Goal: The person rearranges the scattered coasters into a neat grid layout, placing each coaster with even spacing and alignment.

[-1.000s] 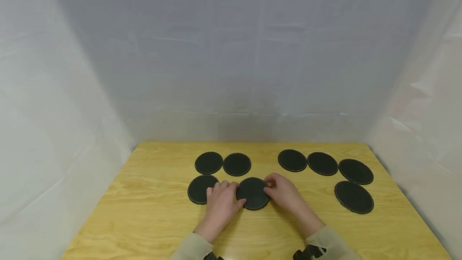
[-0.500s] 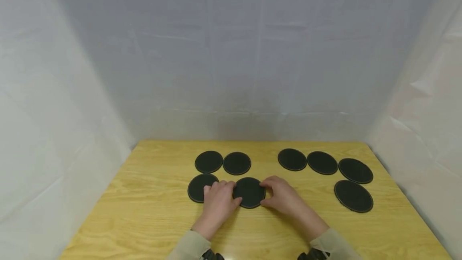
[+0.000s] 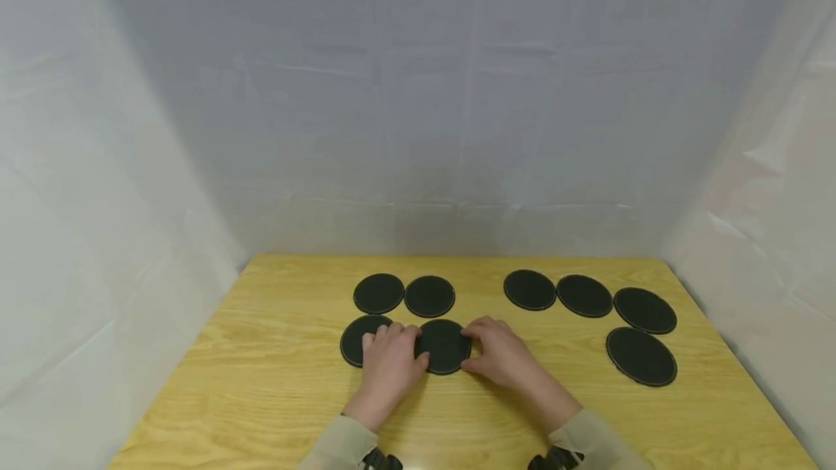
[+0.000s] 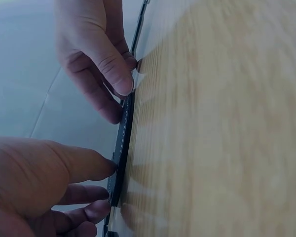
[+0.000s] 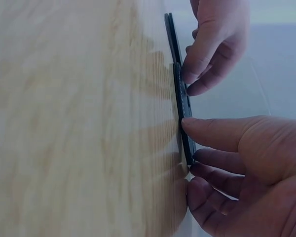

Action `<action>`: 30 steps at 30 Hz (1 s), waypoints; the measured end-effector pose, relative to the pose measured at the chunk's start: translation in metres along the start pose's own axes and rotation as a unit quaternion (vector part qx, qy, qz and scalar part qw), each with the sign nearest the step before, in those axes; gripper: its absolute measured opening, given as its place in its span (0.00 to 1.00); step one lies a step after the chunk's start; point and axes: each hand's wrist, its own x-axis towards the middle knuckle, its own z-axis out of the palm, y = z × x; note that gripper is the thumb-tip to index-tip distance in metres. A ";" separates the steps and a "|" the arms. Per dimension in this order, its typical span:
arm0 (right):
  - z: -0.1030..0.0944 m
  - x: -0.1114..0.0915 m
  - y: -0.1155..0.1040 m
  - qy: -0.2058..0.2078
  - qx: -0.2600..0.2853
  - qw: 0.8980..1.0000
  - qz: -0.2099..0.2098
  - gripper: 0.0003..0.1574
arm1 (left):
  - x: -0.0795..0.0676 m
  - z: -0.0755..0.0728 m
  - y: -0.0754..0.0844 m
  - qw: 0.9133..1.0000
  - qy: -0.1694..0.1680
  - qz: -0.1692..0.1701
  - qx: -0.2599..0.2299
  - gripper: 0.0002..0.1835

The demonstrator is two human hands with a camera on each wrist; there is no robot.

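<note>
Between my two hands lies a round black coaster (image 3: 444,347) with a stitched edge, close over the wooden table. My left hand (image 3: 390,363) grips its left edge with thumb and fingers. On the opposite edge, my right hand (image 3: 501,358) holds it the same way. Seen edge-on in the left wrist view, the coaster (image 4: 121,148) is a thin dark strip with pale stitching, with fingertips of both hands on it. A second coaster (image 3: 355,339) sits left of it, partly hidden by my left hand's fingers.
Behind my left hand, two more coasters (image 3: 379,293) lie side by side. Toward the right, three coasters (image 3: 584,296) form a slanting row, with another coaster (image 3: 641,356) in front of its right end. White sheeting (image 3: 418,129) encloses the table's back and sides.
Both hands have slid the coaster a little to the left, toward the coaster under my left hand's fingers. My right hand's fingers have shifted from its top onto its right edge.
</note>
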 end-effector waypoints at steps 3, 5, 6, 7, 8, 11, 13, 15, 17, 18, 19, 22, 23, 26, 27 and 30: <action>0.001 0.001 -0.003 -0.003 0.000 1.000 0.004 0.34 | 0.000 -0.001 -0.002 1.000 0.003 -0.003 -0.002 0.21; 0.002 0.002 -0.004 -0.002 -0.001 1.000 0.005 0.34 | 0.001 -0.001 -0.002 1.000 0.006 -0.004 -0.003 0.20; 0.003 0.002 -0.005 -0.002 -0.001 1.000 0.004 0.34 | 0.001 -0.001 -0.003 1.000 0.008 -0.005 -0.002 0.20; 0.003 0.003 -0.006 -0.001 0.000 1.000 0.004 0.33 | 0.001 -0.001 -0.004 1.000 0.010 -0.006 -0.001 0.20; 0.003 0.003 -0.007 0.001 0.000 1.000 0.002 0.33 | 0.001 -0.001 -0.004 1.000 0.012 -0.006 0.000 0.20; 0.004 0.004 -0.009 0.007 -0.002 1.000 -0.003 0.33 | 0.002 -0.001 -0.007 1.000 0.015 -0.009 0.003 0.20; 0.005 0.004 -0.010 0.011 -0.002 1.000 -0.006 0.32 | 0.002 -0.001 -0.008 1.000 0.013 -0.012 0.002 0.20; 0.006 0.004 -0.011 0.013 -0.005 1.000 -0.005 0.32 | 0.003 -0.002 -0.009 1.000 0.010 -0.016 0.000 0.20; 0.007 0.005 -0.012 0.015 -0.006 1.000 -0.005 0.32 | 0.003 -0.002 -0.010 1.000 0.007 -0.019 -0.003 0.20; 0.008 0.005 -0.011 0.018 -0.007 1.000 -0.006 0.33 | 0.003 -0.002 -0.010 1.000 0.007 -0.020 -0.003 0.20; 0.008 0.005 -0.011 0.019 -0.009 1.000 -0.007 0.32 | 0.003 -0.002 -0.011 1.000 0.006 -0.021 -0.004 0.20; 0.009 0.006 -0.011 0.023 -0.011 1.000 -0.013 0.33 | 0.003 -0.003 -0.012 1.000 0.007 -0.022 -0.007 0.20; 0.009 0.006 -0.011 0.022 -0.010 1.000 -0.013 0.32 | 0.003 -0.003 -0.012 1.000 0.008 -0.021 -0.008 0.20; 0.009 0.006 -0.012 0.020 -0.005 1.000 -0.013 0.33 | 0.002 -0.003 -0.012 1.000 0.011 -0.020 -0.010 0.20; 0.009 0.006 -0.012 0.018 -0.003 1.000 -0.011 0.33 | 0.002 -0.003 -0.013 1.000 0.012 -0.020 -0.011 0.20; 0.009 0.005 -0.013 0.015 0.000 1.000 -0.011 0.33 | 0.002 -0.003 -0.014 1.000 0.013 -0.021 -0.011 0.19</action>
